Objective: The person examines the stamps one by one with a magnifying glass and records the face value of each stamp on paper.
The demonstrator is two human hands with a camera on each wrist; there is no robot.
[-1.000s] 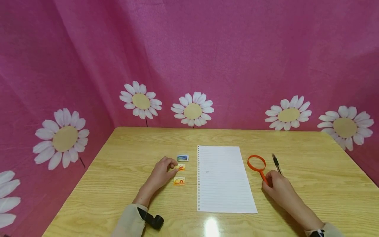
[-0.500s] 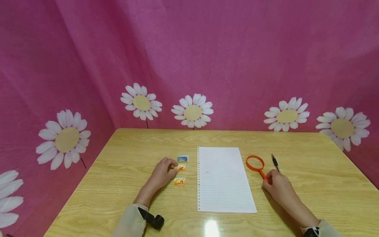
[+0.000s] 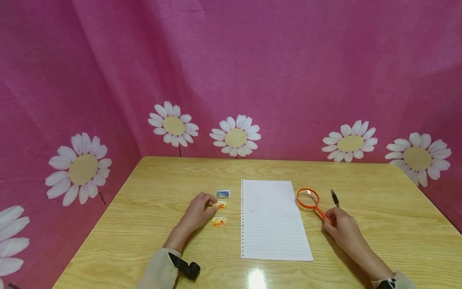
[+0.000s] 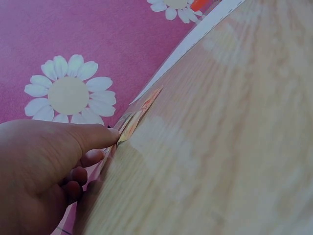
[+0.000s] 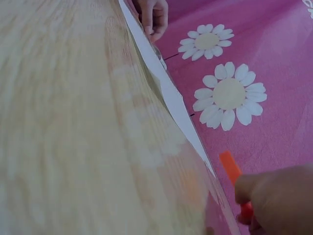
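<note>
Three small picture cards lie in a column: a blue one [image 3: 223,194], a yellow-red middle card [image 3: 221,205] and an orange-yellow one [image 3: 219,221]. My left hand [image 3: 197,212] pinches the left edge of the middle card; in the left wrist view, the thumb of the left hand [image 4: 49,166] meets a card [image 4: 139,115], with the index finger mostly hidden. By its handle, my right hand [image 3: 344,233] grips an orange magnifying glass [image 3: 317,208], whose ring is beside the paper's right edge. The right wrist view shows the right hand [image 5: 281,200] round the orange handle [image 5: 230,165].
A lined sheet of paper [image 3: 274,237] with small writing lies between the hands. A black pen [image 3: 335,198] lies just beyond the right hand, partly hidden by it. Behind the wooden table [image 3: 195,168] hangs a pink cloth [image 3: 288,80] with daisies.
The magnifying glass has shifted left towards the paper, and its handle slants more. My right hand has turned slightly with it. The left hand stays at the middle card.
</note>
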